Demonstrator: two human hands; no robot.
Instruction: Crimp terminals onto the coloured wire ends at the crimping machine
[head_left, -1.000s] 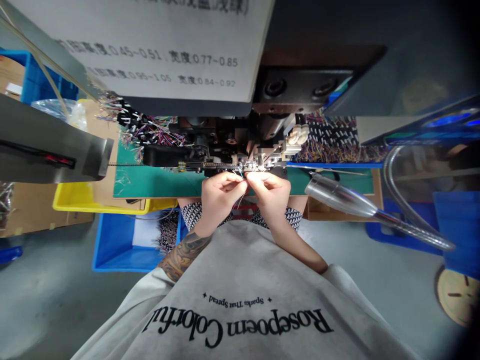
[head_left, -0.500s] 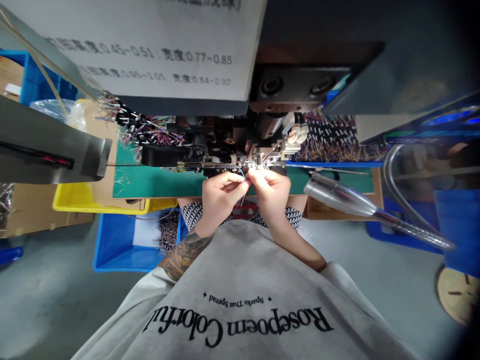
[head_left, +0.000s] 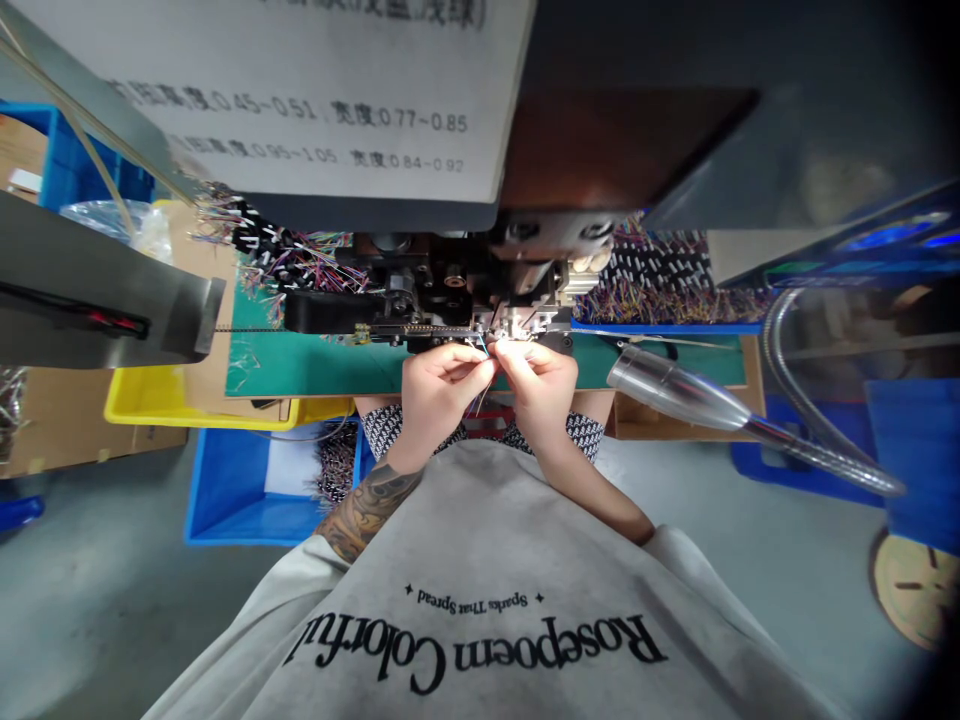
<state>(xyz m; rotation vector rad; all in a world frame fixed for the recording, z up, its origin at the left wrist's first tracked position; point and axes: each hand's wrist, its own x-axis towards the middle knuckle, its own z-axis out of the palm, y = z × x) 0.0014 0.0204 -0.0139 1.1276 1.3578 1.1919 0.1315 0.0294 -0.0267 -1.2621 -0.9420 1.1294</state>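
Thin coloured wires (head_left: pixel 484 346), one of them blue, run between my two hands at the front of a dark crimping machine (head_left: pixel 450 270). My left hand (head_left: pixel 442 393) pinches the wires between thumb and forefinger. Close beside it, my right hand (head_left: pixel 541 385) has its fingertips pressed together on the wires, just below the brightly lit working point. A few wire ends hang beneath the fingertips. A strip of small terminals (head_left: pixel 427 329) enters the machine from the left. Exactly where the wire tips meet the machine is too small to make out.
A flexible lamp (head_left: pixel 675 388) points in from the right. Wire bundles lie behind at left (head_left: pixel 300 262) and right (head_left: pixel 660 275). A green work surface (head_left: pixel 315 365) is under the machine. Blue bin (head_left: pixel 255 535) and yellow bin (head_left: pixel 150 410) stand lower left. A metal guide (head_left: pixel 105 290) juts in from the left.
The machine's upper ram block with its two bolts has moved down. My hands have shifted very slightly left and still pinch the wires.
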